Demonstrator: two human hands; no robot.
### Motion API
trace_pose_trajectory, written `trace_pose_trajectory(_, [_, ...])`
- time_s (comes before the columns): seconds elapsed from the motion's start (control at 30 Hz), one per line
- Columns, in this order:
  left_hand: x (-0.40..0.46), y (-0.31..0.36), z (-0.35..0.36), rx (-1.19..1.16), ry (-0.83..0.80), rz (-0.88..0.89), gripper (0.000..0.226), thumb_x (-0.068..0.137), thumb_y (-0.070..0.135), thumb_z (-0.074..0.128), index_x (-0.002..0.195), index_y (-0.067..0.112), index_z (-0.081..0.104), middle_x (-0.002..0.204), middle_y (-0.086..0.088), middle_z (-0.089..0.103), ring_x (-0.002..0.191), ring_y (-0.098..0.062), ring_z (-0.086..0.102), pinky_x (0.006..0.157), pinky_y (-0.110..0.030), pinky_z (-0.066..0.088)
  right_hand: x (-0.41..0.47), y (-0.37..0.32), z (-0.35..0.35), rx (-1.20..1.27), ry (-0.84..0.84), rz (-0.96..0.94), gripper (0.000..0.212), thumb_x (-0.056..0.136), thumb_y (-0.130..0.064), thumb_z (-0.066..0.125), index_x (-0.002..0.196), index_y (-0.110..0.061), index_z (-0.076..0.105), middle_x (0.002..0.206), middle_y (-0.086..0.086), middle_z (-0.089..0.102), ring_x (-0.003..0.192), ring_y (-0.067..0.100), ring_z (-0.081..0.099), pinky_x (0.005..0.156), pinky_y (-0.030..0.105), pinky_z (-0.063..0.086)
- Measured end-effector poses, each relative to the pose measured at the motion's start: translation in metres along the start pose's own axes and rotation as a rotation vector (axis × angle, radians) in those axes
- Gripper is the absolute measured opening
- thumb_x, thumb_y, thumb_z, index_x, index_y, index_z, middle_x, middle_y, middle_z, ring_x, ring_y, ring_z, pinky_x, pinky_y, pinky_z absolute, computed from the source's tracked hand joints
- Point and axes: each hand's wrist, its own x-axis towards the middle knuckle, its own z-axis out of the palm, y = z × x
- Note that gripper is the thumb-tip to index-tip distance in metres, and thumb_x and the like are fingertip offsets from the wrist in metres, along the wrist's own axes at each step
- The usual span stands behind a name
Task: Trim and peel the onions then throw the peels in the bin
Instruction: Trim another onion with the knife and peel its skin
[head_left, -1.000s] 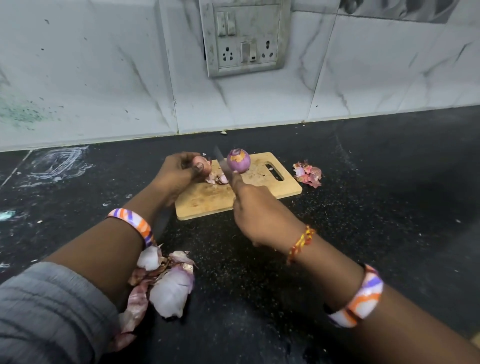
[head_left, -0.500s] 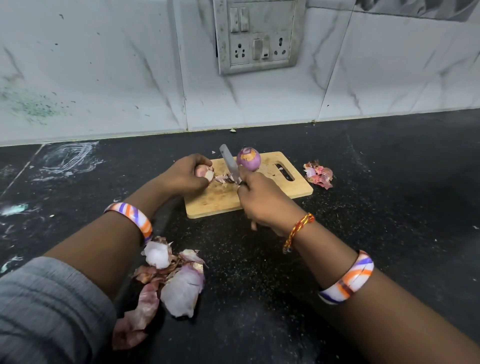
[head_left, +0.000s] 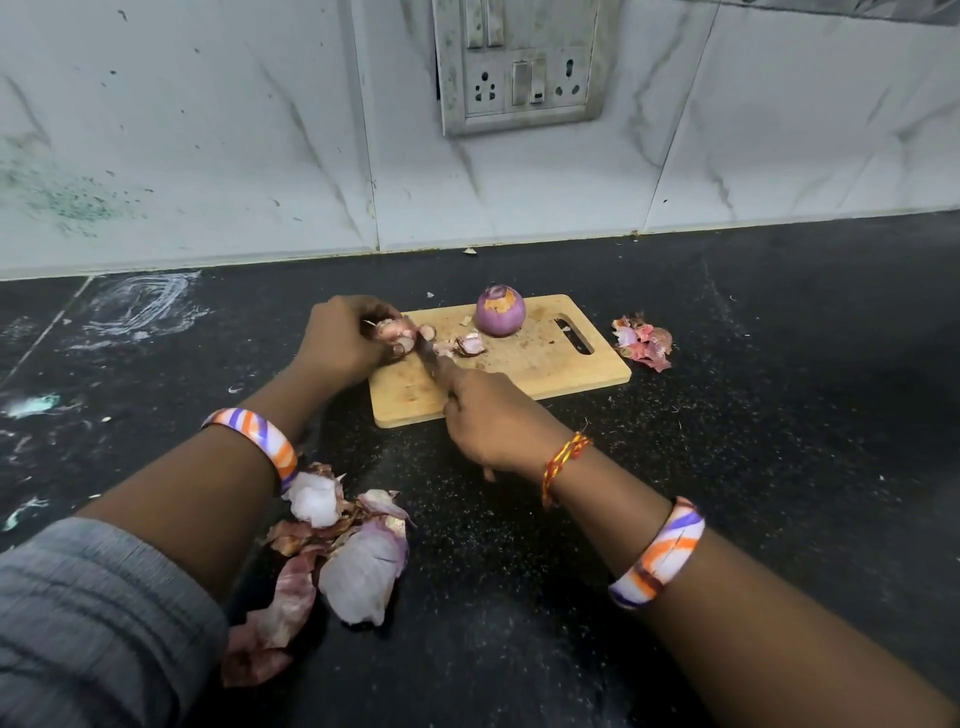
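Note:
My left hand (head_left: 345, 340) grips a small pink-skinned onion (head_left: 396, 332) at the left end of the wooden cutting board (head_left: 545, 364). My right hand (head_left: 491, 415) holds a knife (head_left: 428, 358), whose blade lies low against that onion; most of the blade is hidden between the hands. A peeled purple onion (head_left: 500, 310) stands alone near the board's far edge. Small cut pieces and skin (head_left: 467, 344) lie on the board beside the held onion.
A large heap of onion peels (head_left: 337, 551) lies on the black counter under my left forearm. A smaller peel pile (head_left: 644, 343) sits right of the board. The tiled wall with a socket panel (head_left: 517, 67) rises behind.
The knife blade, raised upright half a second ago, has come down against the onion in my left hand. The view has shifted slightly; the peeled onion stays put.

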Motion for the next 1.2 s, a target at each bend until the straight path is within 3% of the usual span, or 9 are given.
trace_pose_trajectory(0.1, [0.003, 0.008, -0.003, -0.239, 0.135, -0.128, 0.036, 0.074, 0.007, 0.074, 0.108, 0.007, 0.064, 0.099, -0.004, 0.063, 0.089, -0.012, 0.058, 0.072, -0.016, 0.045, -0.002, -0.001, 0.01, -0.149, 0.006, 0.021, 0.062, 0.093, -0.006, 0.037, 0.149, -0.015, 0.012, 0.119, 0.021, 0.053, 0.102, 0.036, 0.058, 0.079, 0.04, 0.047])
trace_pose_trajectory(0.2, [0.016, 0.024, -0.016, -0.692, 0.29, -0.276, 0.035, 0.079, 0.003, 0.068, 0.112, -0.001, 0.06, 0.101, -0.009, 0.061, 0.084, -0.011, 0.058, 0.066, -0.011, 0.051, -0.004, -0.004, 0.013, -0.227, 0.002, 0.014, 0.067, 0.092, -0.004, 0.041, 0.149, -0.013, 0.007, 0.122, 0.021, 0.051, 0.109, 0.036, 0.054, 0.085, 0.04, 0.045])
trace_pose_trajectory(0.27, [0.024, 0.03, -0.025, -0.797, 0.292, -0.298, 0.033, 0.08, 0.001, 0.065, 0.112, -0.003, 0.058, 0.102, -0.011, 0.059, 0.085, -0.013, 0.06, 0.073, -0.016, 0.053, -0.004, -0.004, 0.012, -0.252, -0.007, 0.014, 0.068, 0.092, -0.005, 0.042, 0.149, -0.014, 0.007, 0.123, 0.021, 0.05, 0.11, 0.036, 0.053, 0.086, 0.04, 0.045])
trace_pose_trajectory(0.43, [0.022, 0.022, -0.025, -0.818, 0.115, -0.304, 0.031, 0.085, -0.004, 0.056, 0.112, 0.01, 0.056, 0.113, -0.011, 0.055, 0.093, -0.017, 0.058, 0.073, -0.02, 0.054, -0.008, 0.008, 0.003, -0.238, 0.024, -0.03, 0.062, 0.094, -0.006, 0.036, 0.149, -0.019, 0.011, 0.112, 0.018, 0.056, 0.098, 0.033, 0.059, 0.078, 0.039, 0.048])
trace_pose_trajectory(0.6, [0.015, 0.017, -0.01, -0.887, -0.005, -0.367, 0.034, 0.088, -0.008, 0.046, 0.118, 0.006, 0.054, 0.116, -0.011, 0.051, 0.087, -0.013, 0.057, 0.065, -0.018, 0.056, -0.025, 0.031, -0.018, -0.193, 0.245, -0.112, 0.062, 0.095, -0.008, 0.035, 0.149, -0.024, 0.009, 0.072, 0.005, 0.054, 0.062, 0.022, 0.054, 0.063, 0.04, 0.052])
trace_pose_trajectory(0.77, [0.01, 0.034, 0.001, -0.906, -0.195, -0.345, 0.029, 0.091, -0.003, 0.043, 0.091, 0.02, 0.059, 0.109, -0.01, 0.054, 0.08, -0.021, 0.061, 0.061, -0.024, 0.058, -0.024, 0.067, -0.041, -0.315, 0.497, 0.085, 0.056, 0.094, -0.012, 0.036, 0.147, -0.018, 0.018, 0.102, 0.018, 0.061, 0.092, 0.037, 0.06, 0.072, 0.042, 0.048])
trace_pose_trajectory(0.93, [0.003, 0.044, 0.012, -0.87, -0.388, -0.291, 0.028, 0.091, 0.0, 0.044, 0.095, 0.022, 0.062, 0.103, -0.006, 0.06, 0.06, -0.012, 0.068, 0.049, -0.02, 0.054, -0.02, 0.085, -0.035, -0.425, 0.367, 0.232, 0.047, 0.094, -0.013, 0.037, 0.141, -0.016, 0.035, 0.109, 0.015, 0.06, 0.1, 0.034, 0.059, 0.08, 0.045, 0.052])
trace_pose_trajectory(1.07, [-0.003, 0.046, 0.013, -0.881, -0.47, -0.35, 0.027, 0.093, 0.004, 0.041, 0.097, 0.022, 0.061, 0.096, -0.011, 0.06, 0.056, -0.016, 0.068, 0.041, -0.016, 0.048, -0.017, 0.089, -0.027, -0.45, 0.261, 0.255, 0.042, 0.095, -0.018, 0.037, 0.137, -0.019, 0.04, 0.115, 0.012, 0.055, 0.105, 0.03, 0.057, 0.084, 0.043, 0.051])
trace_pose_trajectory(1.2, [-0.005, 0.042, 0.01, -0.893, -0.461, -0.372, 0.027, 0.094, 0.006, 0.041, 0.093, 0.021, 0.063, 0.1, -0.01, 0.057, 0.058, -0.016, 0.064, 0.042, -0.017, 0.049, -0.016, 0.08, -0.03, -0.515, 0.326, 0.279, 0.043, 0.095, -0.022, 0.04, 0.138, -0.018, 0.039, 0.116, 0.012, 0.055, 0.109, 0.03, 0.053, 0.083, 0.043, 0.048])
